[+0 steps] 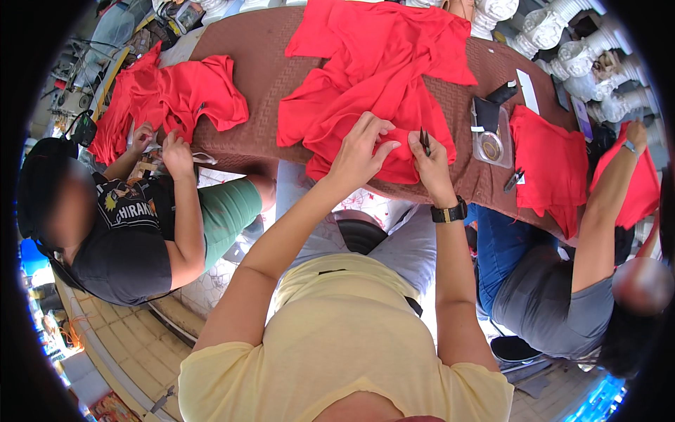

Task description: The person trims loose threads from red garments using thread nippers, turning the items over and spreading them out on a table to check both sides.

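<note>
A large red garment [380, 77] lies bunched over the brown-covered table [253, 53] in front of me, its near edge hanging at the table's rim. My left hand [360, 156] is closed on a fold of this red cloth, fingers and thumb curled toward each other. Just to its right, my right hand [434, 169] grips small dark thread snips [424, 141], two narrow points upward. The cloth runs between both hands, and the right fingers press against it. What lies under the right palm is hidden.
At my left, a person in black [119, 239] handles another red garment [169, 98]. At my right, a person in grey [555, 302] lifts red cloth [629, 183]. Near my right lie a clear plastic box [500, 156], a black pouch [485, 112] and a folded red piece [550, 158]. White balusters [562, 56] stand behind.
</note>
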Demonstrator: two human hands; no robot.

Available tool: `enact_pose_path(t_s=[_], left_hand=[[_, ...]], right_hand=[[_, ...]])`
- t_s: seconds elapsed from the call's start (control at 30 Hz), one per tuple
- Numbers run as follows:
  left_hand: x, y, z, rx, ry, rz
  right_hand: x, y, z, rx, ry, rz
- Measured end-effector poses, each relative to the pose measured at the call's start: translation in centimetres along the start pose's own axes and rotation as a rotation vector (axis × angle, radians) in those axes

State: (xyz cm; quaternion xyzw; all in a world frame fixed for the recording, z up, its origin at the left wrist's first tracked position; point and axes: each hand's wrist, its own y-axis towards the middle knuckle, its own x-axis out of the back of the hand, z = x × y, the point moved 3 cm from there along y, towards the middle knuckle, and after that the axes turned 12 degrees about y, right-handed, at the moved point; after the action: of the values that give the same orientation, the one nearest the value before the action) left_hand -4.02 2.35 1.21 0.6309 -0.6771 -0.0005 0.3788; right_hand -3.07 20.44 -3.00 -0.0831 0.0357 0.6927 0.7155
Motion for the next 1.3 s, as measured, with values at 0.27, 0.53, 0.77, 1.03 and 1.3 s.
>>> enact_pose_path(t_s=[0.27, 0.53, 0.77, 1.03, 1.3], left_hand=[[-1.5, 0.3, 2.3, 0.119, -0.127, 0.065], [-1.0, 0.4, 4.0, 0.379, -0.62, 0.085], [-0.6, 0.0, 1.1, 0.039, -0.118, 0.076], [-0.7, -0.7, 3.8, 0.41, -0.783, 0.145], [1.3, -1.5, 0.9, 0.096, 0.043, -0.029]], right_hand=[[-0.1, -1.0, 0.7, -0.027, 0.095, 0.097], [-0.2, -1.6, 0.8, -0.047, 0.104, 0.134], [-1.4, -1.8, 1.8, 0.086, -0.017, 0.164], [-0.6, -2.3, 0.9, -0.027, 0.08, 0.087], [-1.1, -2.4, 1.7, 0.056, -0.082, 0.055]])
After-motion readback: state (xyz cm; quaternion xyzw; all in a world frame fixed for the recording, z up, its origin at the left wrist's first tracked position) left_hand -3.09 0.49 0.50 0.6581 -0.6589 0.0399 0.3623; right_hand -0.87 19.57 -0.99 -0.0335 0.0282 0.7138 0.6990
